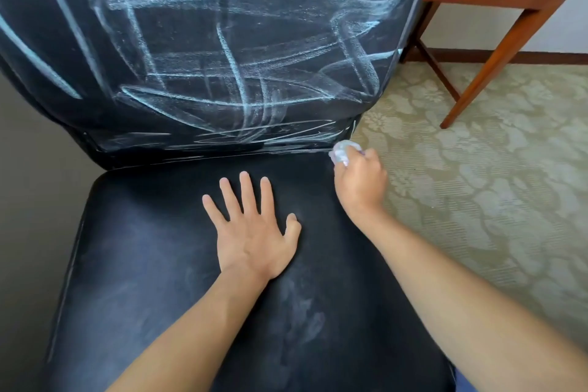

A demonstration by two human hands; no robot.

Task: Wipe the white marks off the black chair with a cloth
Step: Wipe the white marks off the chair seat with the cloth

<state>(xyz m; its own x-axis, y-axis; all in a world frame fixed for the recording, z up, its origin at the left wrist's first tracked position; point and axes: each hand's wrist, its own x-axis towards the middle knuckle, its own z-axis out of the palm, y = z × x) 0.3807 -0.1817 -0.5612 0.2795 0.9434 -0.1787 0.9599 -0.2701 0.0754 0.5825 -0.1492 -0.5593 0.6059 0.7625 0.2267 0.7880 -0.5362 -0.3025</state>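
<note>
Most of the view is filled by the black padded chair with a leather-like cover, and its tall backrest carries many white chalky marks in long crossing strokes. The seat looks almost clean, with only a faint pale smear near the front. To the right there is the green flowered carpet and the brown wooden table with slanted legs.

The left hand lies flat on the middle of the seat, fingers straight and spread; it holds nothing and seems to steady the chair. The right hand is at the back right corner of the seat, and its fingers are curled tightly around the small crumpled white cloth, which sticks out in front of the knuckles and touches the seam between seat and backrest.

The remaining marks lie above and to the left of the cloth, and the lowest strokes run mostly sideways along the bottom of the backrest. The right hand is clearly the nearer one, so the next stroke probably goes leftward along this lower band, then upward.
</note>
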